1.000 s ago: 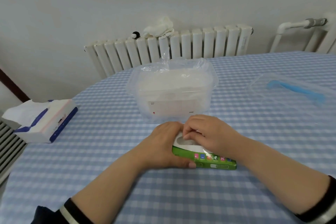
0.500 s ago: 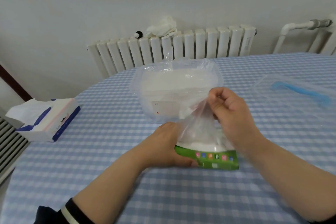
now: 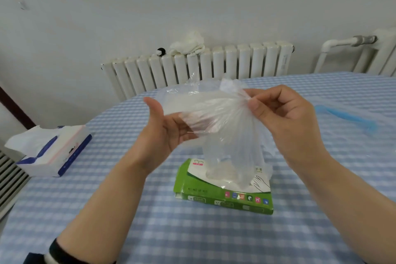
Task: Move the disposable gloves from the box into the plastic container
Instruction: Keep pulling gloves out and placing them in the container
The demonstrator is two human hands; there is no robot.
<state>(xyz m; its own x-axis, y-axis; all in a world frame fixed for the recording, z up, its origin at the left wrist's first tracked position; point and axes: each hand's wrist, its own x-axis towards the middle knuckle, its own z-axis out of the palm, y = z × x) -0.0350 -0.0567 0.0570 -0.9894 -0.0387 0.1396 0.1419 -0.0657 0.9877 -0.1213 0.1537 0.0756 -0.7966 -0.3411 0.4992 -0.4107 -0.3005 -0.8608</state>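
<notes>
Blue-and-white checked tablecloth [image 3: 150, 231] covers a round table, w/ a white radiator [image 3: 214, 66] on the wall behind and a white cloth [image 3: 188, 44] bunched on top of it. Green-and-white glove box [image 3: 222, 197] lies flat near the table's front edge, long axis roughly left-right, opening facing up. Clear disposable glove [image 3: 227, 135] is held in the air above the box, long axis near vertical: top gathered to a point, lower end hanging down to the box opening. Right hand [image 3: 287, 122] pinches that gathered top btwn thumb and fingertips. Left hand [image 3: 165, 133] is palm-up, fingers loosely spread, touching the glove's left side; can't tell if it grips. Plastic container [image 3: 184, 100] sits behind the hands, mostly hidden, thin film sticking up from it. Clear lid w/ blue handle [image 3: 347, 118] lies to the right. Tissue pack [image 3: 51, 152] sits at the left edge.
</notes>
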